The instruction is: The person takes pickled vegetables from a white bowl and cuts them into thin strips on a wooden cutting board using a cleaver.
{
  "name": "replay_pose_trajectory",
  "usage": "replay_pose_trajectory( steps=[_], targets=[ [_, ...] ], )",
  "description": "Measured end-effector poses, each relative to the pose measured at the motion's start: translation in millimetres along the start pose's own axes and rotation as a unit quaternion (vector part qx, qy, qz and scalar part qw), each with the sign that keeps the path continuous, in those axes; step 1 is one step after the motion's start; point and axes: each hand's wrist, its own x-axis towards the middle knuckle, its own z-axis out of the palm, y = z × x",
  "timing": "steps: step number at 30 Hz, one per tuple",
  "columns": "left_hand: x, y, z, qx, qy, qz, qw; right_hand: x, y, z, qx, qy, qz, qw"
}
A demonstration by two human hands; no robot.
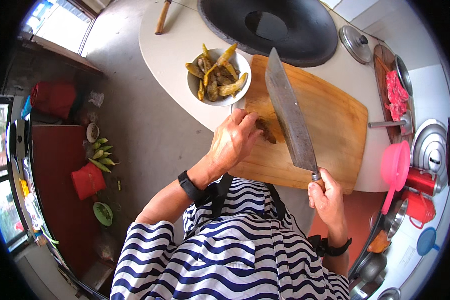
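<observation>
My right hand [327,195] grips the wooden handle of a large kitchen knife [290,112]. Its long, worn blade slants up over a wooden cutting board [330,112], the tip reaching towards the wok. On the board's left side, the bent fingers of my left hand [235,137] hold a dark brown piece of food [268,135], partly covered by the fingertips. The blade is to the right of this piece, apart from it. Beyond my left hand, a white bowl [246,92] holds several yellow-brown peppers [219,71] that look pickled.
A large black wok [232,26] is set behind the board. To the right are raw meat [396,95] on another board [382,63], a cleaver [405,123], a pink ladle [393,167] and metal lids [354,43]. A wooden handle [162,20] lies at the counter's far left.
</observation>
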Motion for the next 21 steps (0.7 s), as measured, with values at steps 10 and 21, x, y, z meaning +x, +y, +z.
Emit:
replay_pose_trajectory(
  steps=[10,21],
  targets=[
    [17.4,-12.0,34.2,0.036,-0.037,-0.044,0.998,2.2,4.5,8.5,-0.027,0.013,0.013,0.999],
    [42.7,-17.9,49.3,0.047,0.004,0.032,0.998,-1.0,-5.0,7.6,-0.103,0.040,-0.001,0.994]
  ],
)
